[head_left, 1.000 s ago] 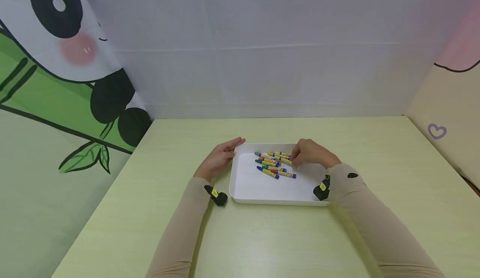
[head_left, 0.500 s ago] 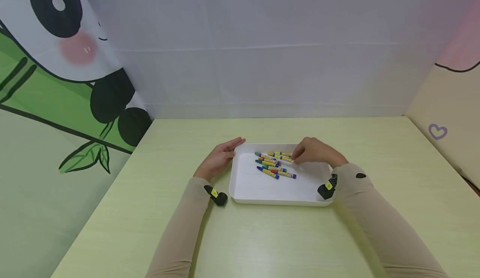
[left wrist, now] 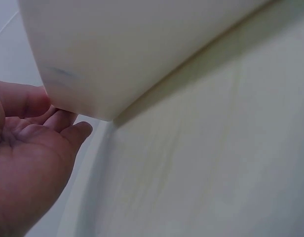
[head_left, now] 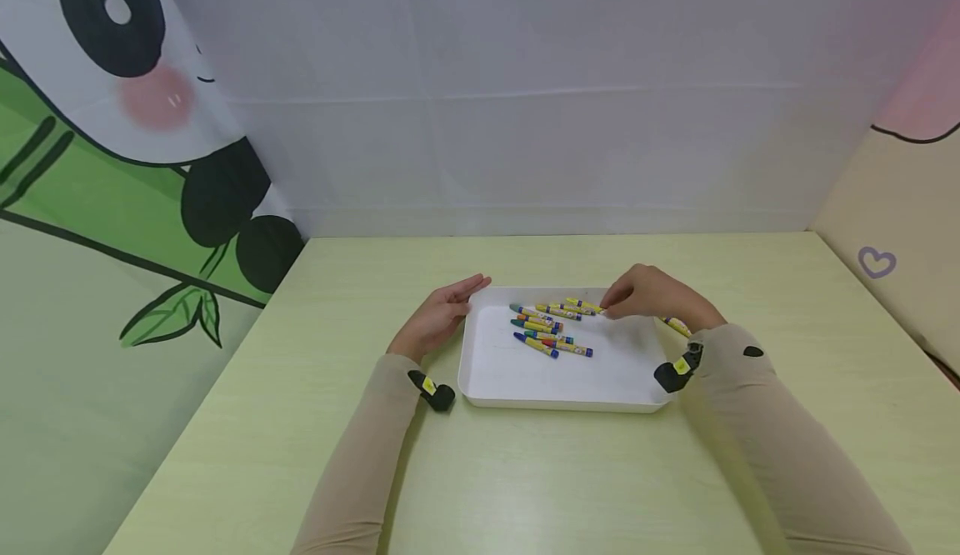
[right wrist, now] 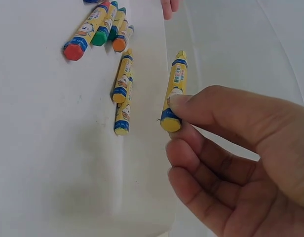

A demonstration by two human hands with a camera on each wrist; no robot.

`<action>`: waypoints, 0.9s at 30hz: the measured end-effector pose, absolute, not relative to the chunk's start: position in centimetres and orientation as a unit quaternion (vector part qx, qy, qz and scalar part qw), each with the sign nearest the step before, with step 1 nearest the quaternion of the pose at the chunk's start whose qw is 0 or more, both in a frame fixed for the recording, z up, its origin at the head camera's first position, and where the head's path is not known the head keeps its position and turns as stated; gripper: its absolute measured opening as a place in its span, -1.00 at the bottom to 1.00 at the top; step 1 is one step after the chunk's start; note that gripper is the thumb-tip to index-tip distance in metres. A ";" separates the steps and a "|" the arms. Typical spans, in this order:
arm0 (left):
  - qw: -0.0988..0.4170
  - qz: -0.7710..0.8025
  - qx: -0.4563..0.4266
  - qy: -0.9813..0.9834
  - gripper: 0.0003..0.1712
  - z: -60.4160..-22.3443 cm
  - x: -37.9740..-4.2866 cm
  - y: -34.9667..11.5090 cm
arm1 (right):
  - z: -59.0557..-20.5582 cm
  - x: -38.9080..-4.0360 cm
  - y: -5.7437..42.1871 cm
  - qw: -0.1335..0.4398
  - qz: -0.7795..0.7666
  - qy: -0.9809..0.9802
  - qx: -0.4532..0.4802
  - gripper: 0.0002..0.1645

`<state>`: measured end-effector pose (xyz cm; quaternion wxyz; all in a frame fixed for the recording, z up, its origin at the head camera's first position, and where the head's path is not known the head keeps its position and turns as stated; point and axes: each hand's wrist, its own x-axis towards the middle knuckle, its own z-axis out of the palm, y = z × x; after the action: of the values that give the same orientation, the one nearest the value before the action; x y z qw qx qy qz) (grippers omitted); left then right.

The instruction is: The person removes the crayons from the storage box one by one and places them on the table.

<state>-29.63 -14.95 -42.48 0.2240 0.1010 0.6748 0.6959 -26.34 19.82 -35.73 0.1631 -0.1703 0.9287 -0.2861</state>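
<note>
A white tray (head_left: 562, 406) lies on the table with several paper-wrapped crayons (head_left: 551, 326) in its back half. At the tray's back left corner my left hand (head_left: 432, 317) rests against the rim, its fingers stretched along the edge. The left wrist view shows that hand's thumb (left wrist: 31, 101) touching the tray's outer wall (left wrist: 93, 59). My right hand (head_left: 660, 297) pinches a yellow crayon (right wrist: 175, 86) between thumb and index finger, over the tray's back rim area. Two more yellow crayons (right wrist: 123, 81) lie below it, near the tray's edge.
Another crayon (head_left: 677, 326) lies beyond the tray's right side, partly hidden by my right wrist. A pale cloth wall (head_left: 525, 155) rises behind the table (head_left: 375, 272), with printed side panels left and right.
My right hand has moved right and slightly back, bringing the yellow crayon away from the others. The crayon right of the tray has come into view. My left hand stays put.
</note>
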 end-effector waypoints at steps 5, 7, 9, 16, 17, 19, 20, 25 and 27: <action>0.222 0.694 0.097 0.678 -0.33 -42.5 -29.7 -15.0 | -35.3 -26.1 20.8 0.150 -0.292 0.929 -0.169 -0.75; 0.222 0.693 0.097 0.679 -0.33 -42.6 -29.7 -15.0 | -35.1 -25.9 21.3 0.145 -0.294 0.930 -0.166 -0.74; 0.221 0.693 0.101 0.679 -0.33 -42.6 -29.7 -15.0 | -34.9 -25.7 21.7 0.142 -0.295 0.931 -0.162 -0.73; 0.220 0.688 0.102 0.684 -0.32 -42.8 -29.7 -15.1 | -34.7 -25.1 23.4 0.132 -0.297 0.934 -0.149 -0.67; 0.221 0.686 0.104 0.686 -0.32 -42.8 -29.7 -15.1 | -34.6 -25.0 23.7 0.131 -0.297 0.934 -0.148 -0.66; 0.222 0.682 0.110 0.689 -0.33 -42.7 -29.7 -15.2 | -34.6 -24.9 24.2 0.130 -0.299 0.934 -0.142 -0.65; 0.222 0.680 0.114 0.689 -0.33 -42.7 -29.7 -15.3 | -34.5 -24.8 24.5 0.130 -0.299 0.935 -0.139 -0.64; 0.219 0.673 0.129 0.694 -0.33 -42.7 -29.9 -15.5 | -34.9 -24.5 25.9 0.128 -0.298 0.939 -0.116 -0.60; 0.222 0.674 0.132 0.692 -0.33 -42.7 -29.9 -15.5 | -35.1 -24.4 26.5 0.127 -0.298 0.939 -0.110 -0.59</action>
<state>-29.88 -15.53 -42.67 0.2223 0.1322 0.6924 0.6735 -24.42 26.47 -35.13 0.1268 -0.1104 0.9395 -0.2985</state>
